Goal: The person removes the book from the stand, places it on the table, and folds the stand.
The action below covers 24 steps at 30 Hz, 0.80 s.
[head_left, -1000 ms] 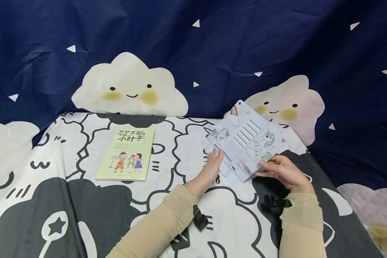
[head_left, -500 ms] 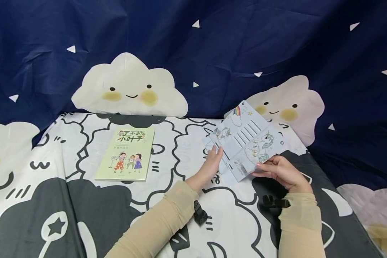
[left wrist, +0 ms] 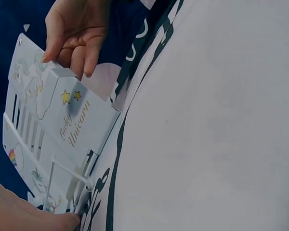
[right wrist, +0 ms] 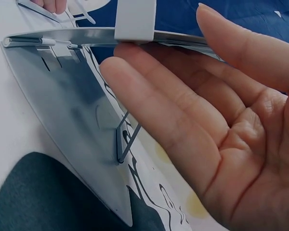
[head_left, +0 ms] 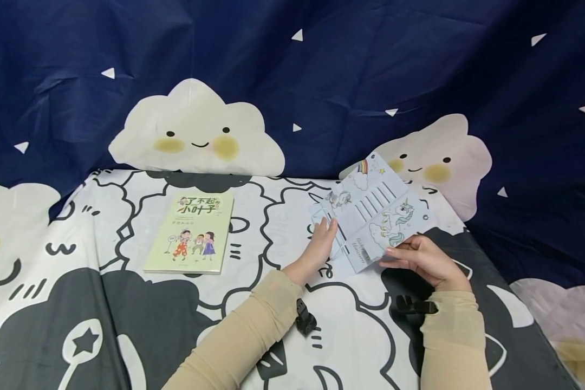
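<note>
A pale metal book stand point(head_left: 370, 216), printed with unicorns, a rainbow and "Lucky Unicorn", is tilted at the right of the head view. My left hand point(head_left: 318, 248) grips its lower left edge by the slots and wire arms. At the lower right edge, my right hand point(head_left: 421, 260) holds the panel, thumb in front and fingers behind. A white block-like piece point(right wrist: 136, 20) sits over the panel's edge above my right fingertips in the right wrist view. In that view a folded wire leg point(right wrist: 120, 144) shows on the stand's rear side.
A light green book point(head_left: 190, 233) with cartoon figures lies flat to the left of the stand. The surface is covered by a cartoon-sheep cloth point(head_left: 292, 216). Behind it hangs a dark blue curtain point(head_left: 322, 65) with clouds and white triangles.
The book stand's upper part has shifted slightly right while its lower corner moved left. My right hand has slid a little left and down with it. The green book has stayed put.
</note>
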{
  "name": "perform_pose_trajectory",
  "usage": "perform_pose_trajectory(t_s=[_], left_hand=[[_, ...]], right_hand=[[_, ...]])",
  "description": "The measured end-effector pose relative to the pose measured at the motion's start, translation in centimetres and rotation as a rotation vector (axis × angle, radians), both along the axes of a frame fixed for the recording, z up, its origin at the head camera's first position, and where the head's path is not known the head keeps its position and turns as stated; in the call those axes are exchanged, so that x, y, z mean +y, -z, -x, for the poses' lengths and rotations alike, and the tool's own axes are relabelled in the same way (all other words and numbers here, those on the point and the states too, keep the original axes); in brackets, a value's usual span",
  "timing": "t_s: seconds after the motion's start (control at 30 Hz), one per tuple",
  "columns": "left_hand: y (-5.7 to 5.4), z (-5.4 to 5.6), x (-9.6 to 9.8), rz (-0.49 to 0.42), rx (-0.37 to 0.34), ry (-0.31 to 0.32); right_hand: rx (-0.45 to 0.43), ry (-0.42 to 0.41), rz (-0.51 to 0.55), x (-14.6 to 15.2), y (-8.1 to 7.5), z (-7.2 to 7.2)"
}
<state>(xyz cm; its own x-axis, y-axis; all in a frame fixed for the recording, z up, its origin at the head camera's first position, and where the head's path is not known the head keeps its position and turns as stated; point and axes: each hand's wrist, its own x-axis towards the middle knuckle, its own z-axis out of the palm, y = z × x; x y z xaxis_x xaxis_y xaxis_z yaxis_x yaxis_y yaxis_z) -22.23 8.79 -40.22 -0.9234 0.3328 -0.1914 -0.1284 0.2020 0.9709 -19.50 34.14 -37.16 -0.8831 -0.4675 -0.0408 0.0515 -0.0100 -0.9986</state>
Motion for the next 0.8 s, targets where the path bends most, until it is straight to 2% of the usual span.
perform_pose_trajectory(t_s=[0.27, 0.47, 0.63, 0.8], left_hand=[[0.1, 0.3, -0.1, -0.002, 0.003, -0.024], [0.4, -0.3, -0.6, -0.039, 0.007, -0.022], [0.3, -1.0, -1.2, -0.073, -0.028, -0.008], [0.1, -1.1, -1.8, -0.139, -0.068, -0.014]], right_hand=[[-0.003, 0.005, 0.003, -0.2, -0.1, -0.1], [0.001, 0.003, -0.012, -0.1, -0.1, -0.1], [0.010, -0.011, -0.009, 0.0, -0.3, 0.0], [0.015, -0.021, -0.009, -0.2, -0.6, -0.1]])
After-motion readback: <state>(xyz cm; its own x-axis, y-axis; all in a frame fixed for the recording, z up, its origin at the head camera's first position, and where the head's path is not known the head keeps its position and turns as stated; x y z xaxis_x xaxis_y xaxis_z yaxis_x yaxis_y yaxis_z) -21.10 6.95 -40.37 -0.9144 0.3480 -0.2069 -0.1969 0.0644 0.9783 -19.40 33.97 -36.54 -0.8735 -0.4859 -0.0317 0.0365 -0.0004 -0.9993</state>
